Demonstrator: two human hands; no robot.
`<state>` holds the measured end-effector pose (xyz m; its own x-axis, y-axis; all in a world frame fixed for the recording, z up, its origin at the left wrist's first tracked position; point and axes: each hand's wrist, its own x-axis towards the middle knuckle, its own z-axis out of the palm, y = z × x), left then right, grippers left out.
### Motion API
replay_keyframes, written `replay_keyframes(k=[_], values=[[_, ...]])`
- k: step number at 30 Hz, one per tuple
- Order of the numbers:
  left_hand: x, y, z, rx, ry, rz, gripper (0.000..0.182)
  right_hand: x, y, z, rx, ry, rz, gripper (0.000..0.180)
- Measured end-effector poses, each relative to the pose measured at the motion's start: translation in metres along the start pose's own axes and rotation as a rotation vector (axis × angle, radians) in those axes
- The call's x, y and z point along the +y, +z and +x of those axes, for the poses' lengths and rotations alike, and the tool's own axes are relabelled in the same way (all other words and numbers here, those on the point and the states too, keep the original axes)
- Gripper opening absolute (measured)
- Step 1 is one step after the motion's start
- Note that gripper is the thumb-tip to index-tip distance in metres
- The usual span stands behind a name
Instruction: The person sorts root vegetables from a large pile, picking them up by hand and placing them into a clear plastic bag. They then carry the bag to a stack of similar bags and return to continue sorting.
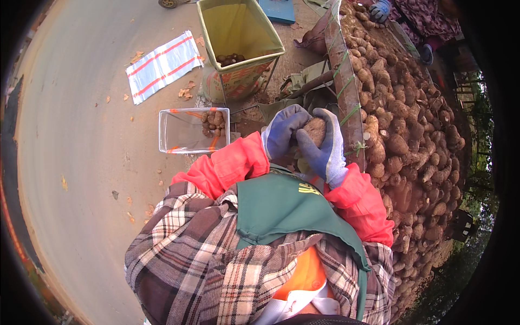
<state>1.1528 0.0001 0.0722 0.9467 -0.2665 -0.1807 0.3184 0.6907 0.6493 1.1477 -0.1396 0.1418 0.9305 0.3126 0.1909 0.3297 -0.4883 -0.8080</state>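
Both of my hands wear blue-and-grey work gloves and meet above the edge of a raised bed of brown tubers that look like taro. A brown tuber (315,131) sits in my right hand (325,142), its fingers and thumb curled around it. My left hand (286,130) is bent against the tuber's left side; its fingertips are partly hidden, so whether it grips too cannot be told. Right of my hands lies the large heap of tubers (398,144) behind a brown rim (350,93) tied with green strands.
A lined basket (164,132) holds several small tubers at left. Behind it stands a framed yellow-green sack (239,75) with tubers inside. A striped plastic bag (164,67) lies on the ground. At top right is another person's gloved hand (380,11) by the heap.
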Motion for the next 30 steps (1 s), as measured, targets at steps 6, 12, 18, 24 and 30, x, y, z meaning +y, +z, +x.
replay_keyframes(k=[6, 12, 18, 24, 30], values=[[0.000, -0.016, 0.017, -0.305, 0.123, 0.320, 0.003, 0.004, -0.019, 0.000, -0.258, -0.235, -0.047, 0.055], [0.027, -0.021, 0.012, -0.191, -0.296, -0.018, 0.020, 0.026, -0.043, 0.023, -0.102, 0.485, 1.141, 0.049], [0.024, -0.002, 0.013, -0.310, -0.321, 0.117, 0.066, 0.034, -0.039, 0.030, -0.151, 0.208, 0.340, 0.052], [0.012, -0.025, 0.010, -0.146, -0.452, -0.341, 0.065, 0.037, -0.036, 0.028, -0.165, 0.415, 0.693, 0.046], [0.026, -0.049, 0.020, -0.174, -0.236, -0.276, 0.063, 0.040, -0.042, 0.030, -0.074, 0.231, 0.274, 0.034]])
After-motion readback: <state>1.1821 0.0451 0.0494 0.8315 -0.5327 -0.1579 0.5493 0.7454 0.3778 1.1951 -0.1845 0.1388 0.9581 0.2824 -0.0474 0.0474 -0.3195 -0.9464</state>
